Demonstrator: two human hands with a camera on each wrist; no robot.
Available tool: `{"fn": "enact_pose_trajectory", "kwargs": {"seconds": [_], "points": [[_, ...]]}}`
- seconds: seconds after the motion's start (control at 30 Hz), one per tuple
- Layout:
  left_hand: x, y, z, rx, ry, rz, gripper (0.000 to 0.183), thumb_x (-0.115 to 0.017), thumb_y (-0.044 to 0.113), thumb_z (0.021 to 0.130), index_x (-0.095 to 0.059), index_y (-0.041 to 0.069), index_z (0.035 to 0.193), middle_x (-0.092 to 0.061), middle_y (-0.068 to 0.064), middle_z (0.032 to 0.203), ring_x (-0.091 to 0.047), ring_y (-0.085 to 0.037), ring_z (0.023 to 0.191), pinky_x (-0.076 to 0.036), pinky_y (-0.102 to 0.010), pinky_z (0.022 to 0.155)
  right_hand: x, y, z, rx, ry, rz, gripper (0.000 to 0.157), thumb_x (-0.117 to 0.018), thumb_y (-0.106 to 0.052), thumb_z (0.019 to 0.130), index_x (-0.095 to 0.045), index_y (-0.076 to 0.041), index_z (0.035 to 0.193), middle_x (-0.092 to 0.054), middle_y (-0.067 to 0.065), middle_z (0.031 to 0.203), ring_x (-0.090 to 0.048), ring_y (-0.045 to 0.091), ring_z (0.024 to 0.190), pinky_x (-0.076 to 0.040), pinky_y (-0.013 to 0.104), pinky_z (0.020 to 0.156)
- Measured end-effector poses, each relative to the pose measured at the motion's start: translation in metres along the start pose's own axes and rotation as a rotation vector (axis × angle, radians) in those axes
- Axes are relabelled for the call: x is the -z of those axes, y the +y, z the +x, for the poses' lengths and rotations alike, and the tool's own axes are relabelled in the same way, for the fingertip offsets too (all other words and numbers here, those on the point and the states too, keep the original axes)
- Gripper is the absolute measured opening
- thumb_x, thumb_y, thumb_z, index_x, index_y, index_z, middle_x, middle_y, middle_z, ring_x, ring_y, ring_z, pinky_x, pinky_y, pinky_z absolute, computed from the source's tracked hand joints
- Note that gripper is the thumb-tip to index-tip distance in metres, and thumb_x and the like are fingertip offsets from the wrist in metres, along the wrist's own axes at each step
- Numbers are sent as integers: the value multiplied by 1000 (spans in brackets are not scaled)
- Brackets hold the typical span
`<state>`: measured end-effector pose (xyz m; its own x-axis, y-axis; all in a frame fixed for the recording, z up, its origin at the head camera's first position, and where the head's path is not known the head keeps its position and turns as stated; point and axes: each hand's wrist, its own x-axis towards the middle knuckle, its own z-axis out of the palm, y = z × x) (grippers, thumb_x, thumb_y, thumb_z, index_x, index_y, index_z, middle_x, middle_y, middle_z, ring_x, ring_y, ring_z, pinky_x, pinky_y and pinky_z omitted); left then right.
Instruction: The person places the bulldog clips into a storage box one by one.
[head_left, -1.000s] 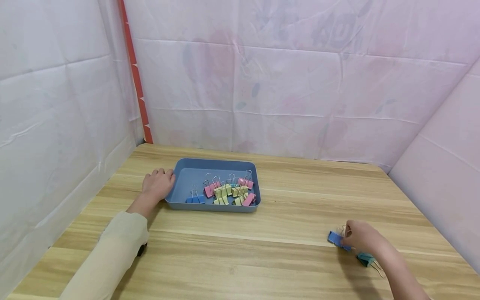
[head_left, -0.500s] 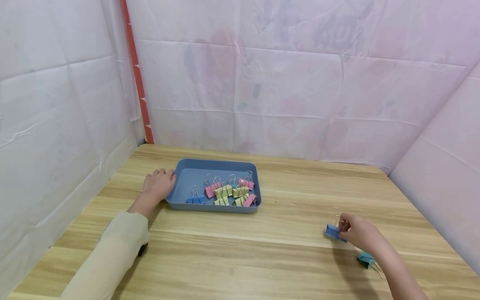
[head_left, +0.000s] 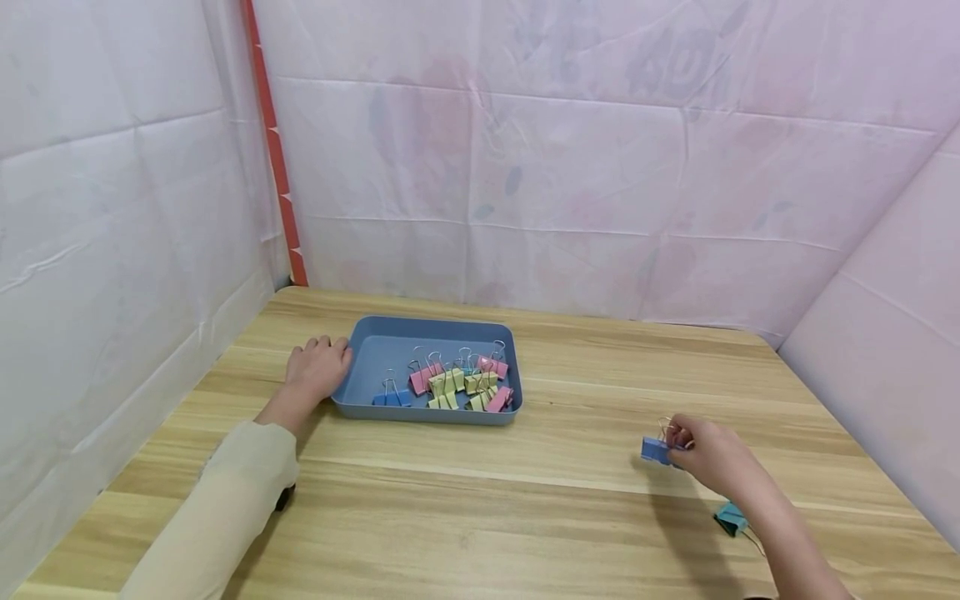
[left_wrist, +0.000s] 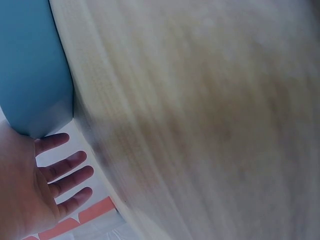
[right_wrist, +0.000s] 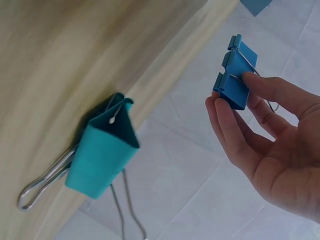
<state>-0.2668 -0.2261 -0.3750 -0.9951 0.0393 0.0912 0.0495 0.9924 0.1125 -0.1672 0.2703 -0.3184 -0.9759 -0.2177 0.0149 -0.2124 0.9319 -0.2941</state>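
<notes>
My right hand (head_left: 708,450) pinches a blue binder clip (head_left: 655,451) between thumb and fingers above the right part of the table. The right wrist view shows the held blue clip (right_wrist: 237,75) with its wire handles partly behind the fingers. A teal binder clip (head_left: 730,518) lies on the table just below that hand, partly hidden by the forearm. My left hand (head_left: 318,368) rests against the left side of a blue-grey tray (head_left: 427,417); in the left wrist view its fingers (left_wrist: 70,180) are straight and spread. Inside the tray are several pink, yellow and blue binder clips (head_left: 446,382).
The wooden table (head_left: 465,517) meets white cloth walls (head_left: 570,192) at the back and both sides. A red strip (head_left: 273,150) runs down the back left corner. The tray stands toward the back left of the table.
My right hand has lifted the blue binder clip off the table and carried it a little forward and left, away from the teal one. The left hand and tray stay put.
</notes>
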Motion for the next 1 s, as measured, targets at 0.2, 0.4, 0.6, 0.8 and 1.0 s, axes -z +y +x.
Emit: {"fn": "enact_pose_trajectory", "kwargs": {"seconds": [0.2,0.4,0.6,0.8,1.0], "points": [[1,-1,1,-2,1,-1,43,-26,30,88,-39,4,121,-40,-21,113,-33,-36,103,-27,-53,77,3,-9,3,19,45,35,9,-57,-9,72,-50,-11,76,-53,0,71,-51,16,64,-38,30,51],[2,-1,1,-4,-2,3,43,-26,30,88,-39,5,121,-40,-21,113,-33,-36,103,-27,-52,76,6,-20,7,45,104,41,9,-58,-10,71,-53,-13,78,-55,-1,73,-53,18,69,-40,34,55],[3,0,0,-1,-4,6,43,-26,29,88,-39,5,121,-41,-21,112,-34,-36,102,-28,-52,76,6,-29,10,74,132,56,11,-58,-9,70,-56,-12,81,-57,0,76,-55,20,71,-41,37,58],[3,1,-2,-6,-2,-3,43,-26,29,88,-40,5,120,-41,-22,112,-34,-36,102,-28,-52,76,5,-36,14,88,150,72,12,-59,-8,69,-56,-12,80,-57,-1,75,-55,19,70,-42,35,58],[4,3,-3,0,1,-6,43,-26,30,88,-41,5,120,-41,-21,111,-34,-36,102,-28,-52,76,2,-43,17,89,150,74,11,-59,-9,70,-56,-13,79,-57,-2,75,-55,17,69,-41,34,57]]}}
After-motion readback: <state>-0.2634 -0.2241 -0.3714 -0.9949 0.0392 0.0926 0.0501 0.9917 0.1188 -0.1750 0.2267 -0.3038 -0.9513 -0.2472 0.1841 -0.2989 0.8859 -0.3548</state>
